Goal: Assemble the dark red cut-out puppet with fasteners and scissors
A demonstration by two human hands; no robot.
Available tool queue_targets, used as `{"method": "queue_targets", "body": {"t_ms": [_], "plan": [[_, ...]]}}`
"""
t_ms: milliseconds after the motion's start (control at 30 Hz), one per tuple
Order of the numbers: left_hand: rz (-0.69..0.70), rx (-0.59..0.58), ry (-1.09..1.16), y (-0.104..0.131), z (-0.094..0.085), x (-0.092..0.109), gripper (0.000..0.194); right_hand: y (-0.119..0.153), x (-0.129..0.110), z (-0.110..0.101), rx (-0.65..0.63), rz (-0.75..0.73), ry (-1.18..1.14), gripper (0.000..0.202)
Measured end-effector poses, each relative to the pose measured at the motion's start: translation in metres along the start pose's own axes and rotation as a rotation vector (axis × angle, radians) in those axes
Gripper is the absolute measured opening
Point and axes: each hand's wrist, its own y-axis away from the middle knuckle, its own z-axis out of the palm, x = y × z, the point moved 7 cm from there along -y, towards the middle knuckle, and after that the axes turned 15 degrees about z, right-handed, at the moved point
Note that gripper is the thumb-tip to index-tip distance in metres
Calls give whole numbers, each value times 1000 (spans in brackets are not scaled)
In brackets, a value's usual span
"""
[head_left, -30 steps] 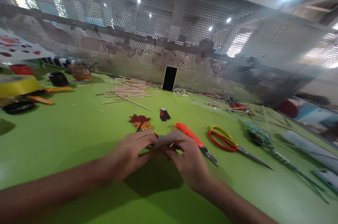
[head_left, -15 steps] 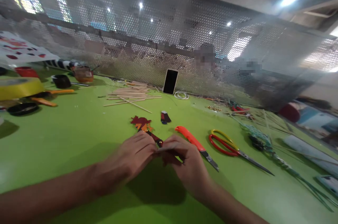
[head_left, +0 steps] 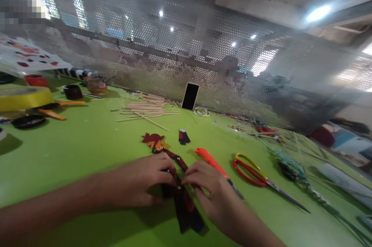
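Note:
A jointed paper figure (head_left: pixel 185 205) in dark red, black and orange lies on the green table, with small brass fasteners at its joints. Its red and orange head end points away, and its dark lower pieces spread toward me. My left hand (head_left: pixel 158 179) grips the figure's middle from the left, its fingertips partly hidden. From the right, my right hand (head_left: pixel 207 185) has its fingers curled at the figure's edge; what they pinch is hidden. A small separate dark piece (head_left: pixel 183 137) lies beyond. Beside my right hand is a cutter with an orange handle (head_left: pixel 211 161).
Scissors (head_left: pixel 252 173) and a green braided cord (head_left: pixel 312 190) lie to the right. Thin wooden sticks (head_left: pixel 148 108) and an upright phone (head_left: pixel 190 96) are at the back, before a perforated screen. Yellow tape (head_left: pixel 26 97), a black lid (head_left: pixel 29 121) and jars stand left.
The hands have moved apart slightly and lower. The figure's dark lower pieces, hidden between the hands before, now lie spread on the table. The view has shifted slightly.

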Motion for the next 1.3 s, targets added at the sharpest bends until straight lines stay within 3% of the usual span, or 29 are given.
{"method": "queue_targets", "body": {"t_ms": [133,267,400,567,667,800,867,933,1033,1200,1300], "plan": [[54,-7,-23,-4,-5,9,39,8,-5,18,-86,-36,99,19],[58,14,-1,-6,-7,10,37,10,-7,23,-83,-68,248,18],[39,2,24,-6,-9,9,41,10,-11,21,-50,-84,298,20],[88,12,-37,-4,-20,13,37,5,-20,1,-67,-45,145,26],[82,46,-92,-2,-28,12,32,-15,-8,-23,-49,20,123,29],[15,75,-137,5,-33,-5,21,-75,44,-41,-112,272,166,19],[-31,127,-158,10,-38,-21,18,-113,65,-41,-101,320,185,18],[-68,190,-184,16,-45,-36,17,-147,80,-32,-102,347,191,29],[-94,238,-210,24,-54,-51,16,-178,91,-13,-131,390,172,23],[-173,337,-171,26,-62,-57,20,-174,82,-3,-61,423,-39,25],[-347,496,94,30,-60,-64,39,-149,58,2,-43,392,-252,38]]}}
